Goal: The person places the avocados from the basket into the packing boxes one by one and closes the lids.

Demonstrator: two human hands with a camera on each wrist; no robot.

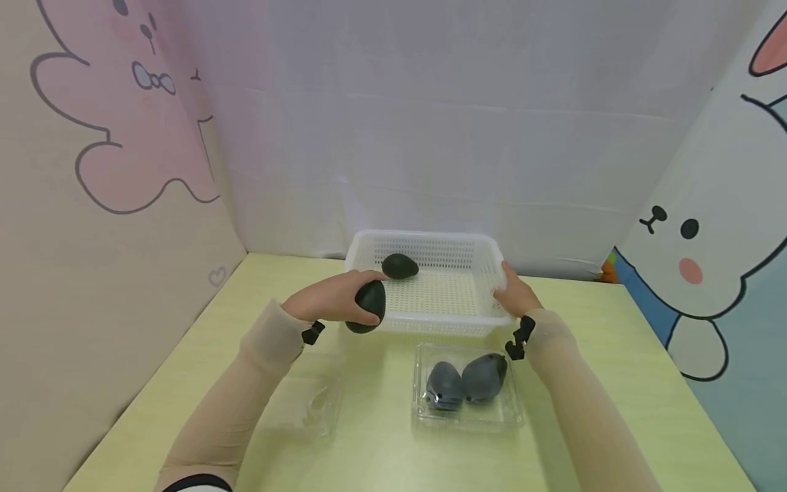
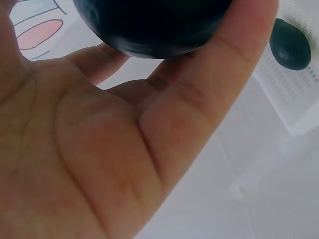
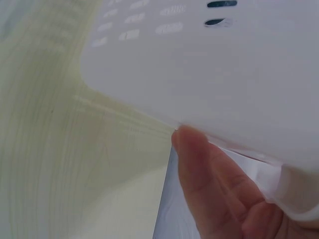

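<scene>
My left hand point(image 1: 328, 295) grips a dark green avocado point(image 1: 371, 302) at the near left corner of a white perforated plastic basket point(image 1: 424, 236). Its thumb and fingers wrap the fruit, which also shows at the top of the left wrist view. Inside the basket, toward the back left, lies another avocado point(image 1: 399, 266). On the opposite side, my right hand point(image 1: 518, 295) holds the basket's right end; the right wrist view has its fingers point(image 3: 192, 154) against the basket's edge. Two greyish, avocado-shaped fruits point(image 1: 484, 378) sit in a clear plastic box point(image 1: 419, 383) in front of the basket.
A clear plastic piece point(image 1: 301, 403), hard to make out, lies left of the box, below my left forearm. The pale yellow-green table point(image 1: 381, 458) meets a white cloth backdrop point(image 1: 430, 137) behind the basket. Printed cartoon panels stand at both sides.
</scene>
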